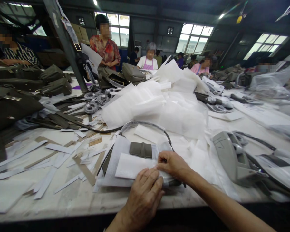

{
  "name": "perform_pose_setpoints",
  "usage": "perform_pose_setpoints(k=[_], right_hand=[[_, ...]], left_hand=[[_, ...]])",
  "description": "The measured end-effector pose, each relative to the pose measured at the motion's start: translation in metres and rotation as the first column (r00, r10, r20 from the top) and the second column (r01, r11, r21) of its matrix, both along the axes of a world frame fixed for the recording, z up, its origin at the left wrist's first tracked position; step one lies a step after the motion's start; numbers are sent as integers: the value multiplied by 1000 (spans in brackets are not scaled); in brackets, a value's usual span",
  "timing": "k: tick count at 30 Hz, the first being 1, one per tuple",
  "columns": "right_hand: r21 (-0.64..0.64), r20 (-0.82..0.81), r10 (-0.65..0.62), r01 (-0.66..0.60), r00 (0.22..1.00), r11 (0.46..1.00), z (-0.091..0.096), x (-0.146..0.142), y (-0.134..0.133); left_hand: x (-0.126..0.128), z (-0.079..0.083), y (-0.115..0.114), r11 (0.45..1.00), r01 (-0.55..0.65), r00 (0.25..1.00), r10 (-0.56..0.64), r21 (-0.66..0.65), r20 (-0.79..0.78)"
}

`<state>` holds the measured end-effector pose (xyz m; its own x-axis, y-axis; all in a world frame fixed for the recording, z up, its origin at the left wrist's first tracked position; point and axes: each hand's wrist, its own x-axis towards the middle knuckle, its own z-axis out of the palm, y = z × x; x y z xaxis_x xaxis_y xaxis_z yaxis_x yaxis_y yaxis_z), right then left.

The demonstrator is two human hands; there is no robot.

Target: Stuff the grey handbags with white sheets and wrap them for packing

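A grey handbag [140,149] lies flat near the table's front edge, mostly covered by white foam wrapping sheets [129,166]. Its wrapped handle [147,125] arches behind it. My left hand [143,193] rests palm down on the wrapping at the bag's near side, fingers together and stretched out. My right hand [171,164] sits just beyond it, fingers curled and pinching the edge of the white sheet over the bag.
A heap of white foam sheets [159,103] rises behind the bag. Paper and card strips [60,154] litter the left. Finished grey bags [234,158] in plastic lie at the right, dark bags [55,85] at the far left. Several people work at the far side.
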<state>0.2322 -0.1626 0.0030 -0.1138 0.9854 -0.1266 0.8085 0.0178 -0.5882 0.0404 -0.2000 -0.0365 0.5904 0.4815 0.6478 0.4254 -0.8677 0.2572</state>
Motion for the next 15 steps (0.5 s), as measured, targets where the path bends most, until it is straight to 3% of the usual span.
perform_pose_setpoints(k=[6,9,12,15], right_hand=[[159,-19,-141,142,990,977,1,-10,-5],[300,-183,-243,289,953,909,11,13,-19],[371,-373,-429,556,823,744,30,76,-49],[355,-298,-727,779,619,517,50,160,-89]], left_hand=[[6,-5,2,998,-24,999,26,59,-19],[7,-10,4,992,-44,999,43,121,9],[6,-14,7,985,-46,999,43,167,23],[6,-15,9,981,-35,999,30,189,29]])
